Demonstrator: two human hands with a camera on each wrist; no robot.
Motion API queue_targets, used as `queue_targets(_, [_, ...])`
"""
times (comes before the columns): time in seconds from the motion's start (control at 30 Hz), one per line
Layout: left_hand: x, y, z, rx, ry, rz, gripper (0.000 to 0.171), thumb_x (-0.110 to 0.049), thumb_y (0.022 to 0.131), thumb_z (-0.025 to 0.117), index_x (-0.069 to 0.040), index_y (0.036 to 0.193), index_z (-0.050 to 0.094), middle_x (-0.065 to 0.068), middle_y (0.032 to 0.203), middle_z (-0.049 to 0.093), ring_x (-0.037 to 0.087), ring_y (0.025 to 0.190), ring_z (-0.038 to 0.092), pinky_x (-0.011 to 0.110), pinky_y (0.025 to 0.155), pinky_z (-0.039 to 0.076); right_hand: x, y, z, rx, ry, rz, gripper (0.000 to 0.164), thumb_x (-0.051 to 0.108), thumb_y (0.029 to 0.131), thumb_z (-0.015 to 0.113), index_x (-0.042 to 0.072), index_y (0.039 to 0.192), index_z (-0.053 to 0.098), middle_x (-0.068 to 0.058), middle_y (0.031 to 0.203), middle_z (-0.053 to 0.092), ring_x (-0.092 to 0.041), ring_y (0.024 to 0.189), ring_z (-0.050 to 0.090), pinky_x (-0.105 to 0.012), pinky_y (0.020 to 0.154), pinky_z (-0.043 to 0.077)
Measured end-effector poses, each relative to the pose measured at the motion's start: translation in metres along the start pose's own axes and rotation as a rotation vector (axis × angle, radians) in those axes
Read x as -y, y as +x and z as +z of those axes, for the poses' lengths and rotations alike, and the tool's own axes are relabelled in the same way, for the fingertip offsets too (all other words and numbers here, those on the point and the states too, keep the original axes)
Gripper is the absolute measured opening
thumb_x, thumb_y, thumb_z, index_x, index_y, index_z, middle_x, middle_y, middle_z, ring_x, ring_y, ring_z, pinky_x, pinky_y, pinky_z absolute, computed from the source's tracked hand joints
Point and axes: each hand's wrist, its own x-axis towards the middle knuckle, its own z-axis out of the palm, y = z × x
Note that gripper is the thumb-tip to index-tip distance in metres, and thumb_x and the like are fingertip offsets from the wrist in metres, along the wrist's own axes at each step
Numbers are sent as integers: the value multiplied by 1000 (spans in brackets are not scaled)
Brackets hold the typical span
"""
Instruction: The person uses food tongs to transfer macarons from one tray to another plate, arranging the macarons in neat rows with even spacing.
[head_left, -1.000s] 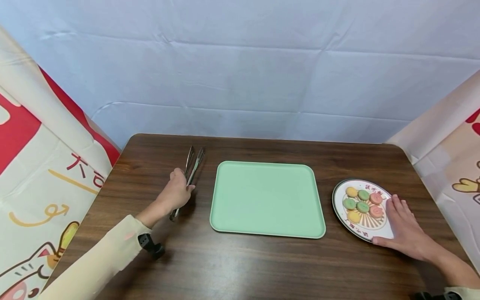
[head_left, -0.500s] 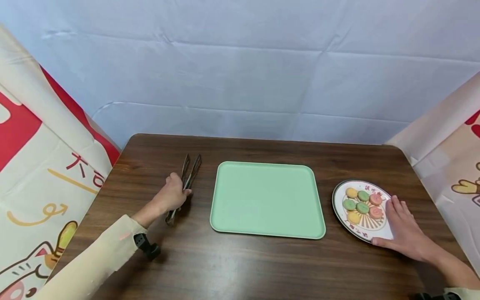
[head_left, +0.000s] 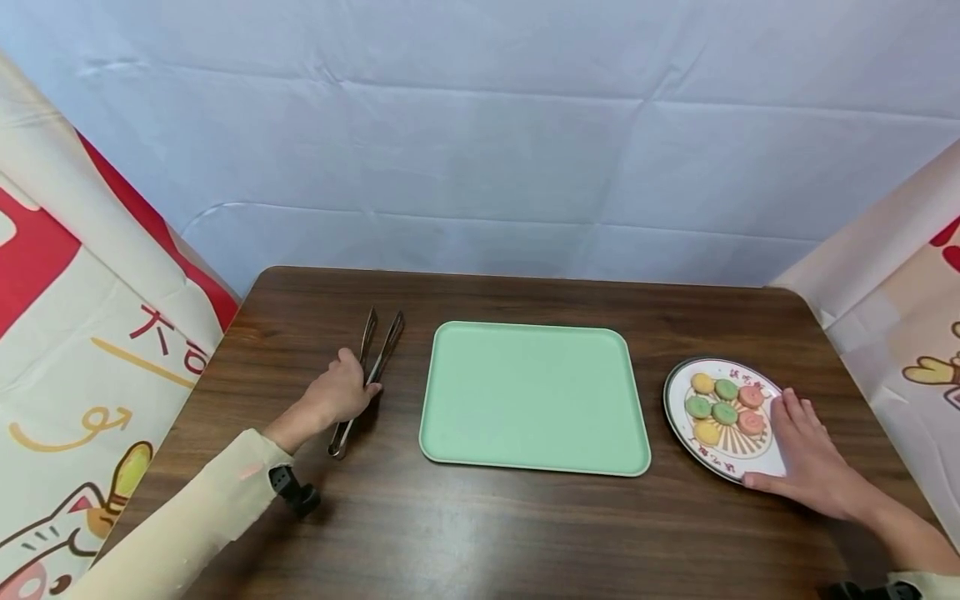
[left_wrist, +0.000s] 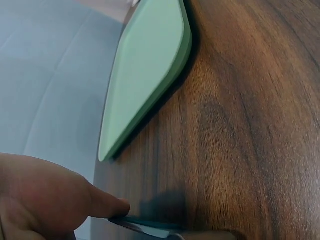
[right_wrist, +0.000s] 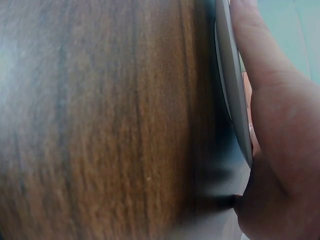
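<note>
My left hand (head_left: 339,392) grips a pair of metal tongs (head_left: 384,350) at the left of the table, with the thumb along one arm of them. The tongs lie low over the wood, their two tips spread apart and pointing away. In the left wrist view, the thumb tip meets the tongs (left_wrist: 145,228). At the right, a white plate (head_left: 765,462) with a dark rim bears several small round yellow, green and pink cookies (head_left: 725,413). My right hand (head_left: 810,467) rests at the plate's near right edge, fingers extended and thumb on the rim; some fingers are hidden in the right wrist view.
A pale green rectangular tray (head_left: 534,400) with rounded corners lies mid-table, between the tongs and the plate. The brown wooden table (head_left: 465,533) ends at a pale cloth backdrop (head_left: 480,167). Printed cloths (head_left: 67,375) hang at both sides.
My left hand and the tongs have moved slightly left and toward me, the tongs coming down close to the table. The right hand, plate and tray have stayed put.
</note>
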Motion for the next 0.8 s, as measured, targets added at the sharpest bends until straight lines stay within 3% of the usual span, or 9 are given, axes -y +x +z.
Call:
queue_targets(0.17, [2,2,2,-4,24,-16,54,-29,103,62,14,120,34,21,89,51,34,73,59,47,64,48,-1,-1,1,-4,0,1,128,50,85,78,-25,149,-3,-47,154,-12,-53,145,-25,-38,112,-28])
queue_targets(0.5, [5,2,-3,9,40,-14,60,-37,100,66,12,116,35,25,97,53,35,74,61,44,61,48,-1,-2,2,-8,-15,-10,127,51,86,77,-26,148,-1,-48,154,-9,-52,146,-23,-36,113,-27])
queue_targets(0.67, [8,1,-10,12,14,5,80,-51,98,65,16,125,31,29,107,49,31,68,57,39,56,43,-1,-2,0,-25,-18,-32,126,50,85,78,-26,148,0,-48,154,-8,-50,147,-23,-34,113,-26])
queue_targets(0.8, [8,2,-19,-22,28,18,89,-57,97,62,17,132,29,34,118,47,32,72,59,42,59,44,1,0,-5,-52,-36,-70,120,45,87,78,-26,149,4,-50,153,2,-43,151,-20,-35,117,-23])
